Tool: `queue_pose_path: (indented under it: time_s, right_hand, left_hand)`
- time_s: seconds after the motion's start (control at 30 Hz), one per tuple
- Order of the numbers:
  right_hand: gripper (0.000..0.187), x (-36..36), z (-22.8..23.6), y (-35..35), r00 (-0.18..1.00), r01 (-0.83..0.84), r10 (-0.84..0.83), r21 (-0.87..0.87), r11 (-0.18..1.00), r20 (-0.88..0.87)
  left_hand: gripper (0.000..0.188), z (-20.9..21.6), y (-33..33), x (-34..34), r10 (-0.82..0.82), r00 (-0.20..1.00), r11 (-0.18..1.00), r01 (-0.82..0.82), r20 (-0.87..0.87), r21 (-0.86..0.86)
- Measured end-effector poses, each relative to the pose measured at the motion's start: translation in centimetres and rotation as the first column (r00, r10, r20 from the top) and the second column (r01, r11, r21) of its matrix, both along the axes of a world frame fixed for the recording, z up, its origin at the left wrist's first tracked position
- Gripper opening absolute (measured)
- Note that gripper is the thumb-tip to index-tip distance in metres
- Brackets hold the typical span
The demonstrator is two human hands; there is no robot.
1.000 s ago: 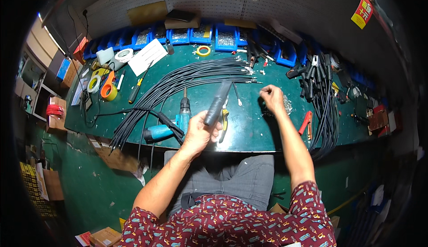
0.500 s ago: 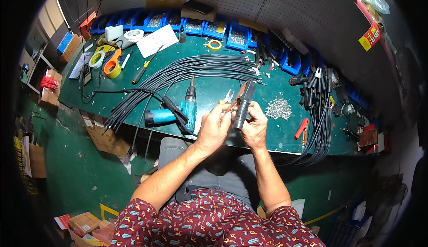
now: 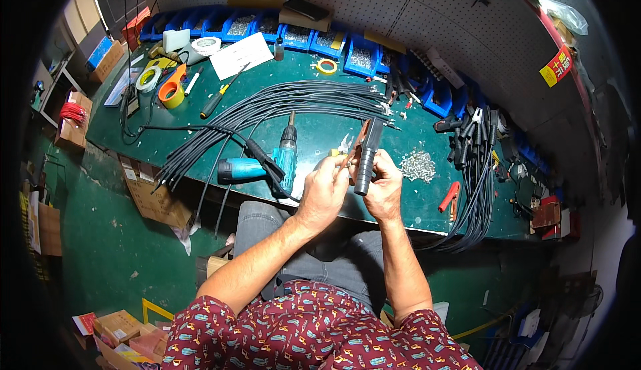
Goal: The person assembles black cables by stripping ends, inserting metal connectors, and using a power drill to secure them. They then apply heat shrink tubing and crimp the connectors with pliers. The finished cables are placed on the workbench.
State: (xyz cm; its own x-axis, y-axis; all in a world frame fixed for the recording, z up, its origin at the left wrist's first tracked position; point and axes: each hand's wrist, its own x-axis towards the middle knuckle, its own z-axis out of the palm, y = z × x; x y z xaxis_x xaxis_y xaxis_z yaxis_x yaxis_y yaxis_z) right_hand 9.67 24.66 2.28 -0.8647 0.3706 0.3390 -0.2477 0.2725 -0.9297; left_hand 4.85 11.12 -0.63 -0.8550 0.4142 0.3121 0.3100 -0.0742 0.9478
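Both hands are at the bench's front edge, around a black clamp (image 3: 366, 160) with a ribbed handle and a coppery metal strip along its left side. My right hand (image 3: 384, 190) is closed round the clamp from the right. The fingers of my left hand (image 3: 323, 193) pinch at the coppery part; the fingertips are partly hidden. Just beyond lie small pliers (image 3: 343, 146) with yellow on the handle. Left of my hands rests a teal cordless drill (image 3: 287, 156), its bit pointing away. A bundle of black cables (image 3: 267, 103) curves behind it.
Right of my hands are a pile of small metal screws (image 3: 418, 166), a red-handled clamp (image 3: 450, 198) and a bunch of black cables with clamps (image 3: 475, 170). Blue parts bins (image 3: 361, 58) line the back. A screwdriver (image 3: 215, 104) and tape rolls (image 3: 171, 94) lie at the left.
The view has shifted slightly. Both hands keep their hold on the black clamp, with hardly any movement against the bench.
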Motion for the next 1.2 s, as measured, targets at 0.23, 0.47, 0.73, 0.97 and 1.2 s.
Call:
queue_pose_path:
  time_s: [0.23, 0.47, 0.73, 0.97, 1.2]
  right_hand:
    - [0.022, 0.3, -0.5, -0.8, 0.993, 0.116, -0.112, -0.142, 0.983, 0.039]
    - [0.023, -0.3, -0.8, -3.7, 0.995, 0.061, -0.100, -0.702, 0.709, -0.016]
    - [0.024, -1.5, -2.2, -1.2, 0.986, -0.012, -0.128, -0.803, 0.596, -0.110]
    - [0.021, -4.4, 2.6, 0.3, 0.944, -0.320, 0.061, -0.862, 0.393, -0.323]
    - [0.022, -5.0, 5.4, 3.8, 0.906, -0.418, 0.197, -0.858, 0.299, -0.373]
  left_hand:
    - [0.025, -0.2, 0.5, 0.2, 0.040, 0.997, 0.999, -0.042, -0.060, -0.019]
    - [0.035, 0.9, 0.8, 0.8, 0.098, 0.971, 0.994, -0.106, -0.217, -0.028]
    - [0.037, 2.0, -4.8, 0.4, 0.014, 0.873, 0.967, -0.135, -0.487, -0.215]
    - [0.057, -4.2, -14.6, -6.2, -0.161, 0.789, 0.678, -0.348, -0.593, -0.648]
    - [0.046, -5.8, -12.4, -10.8, -0.397, 0.814, 0.419, -0.252, -0.425, -0.872]
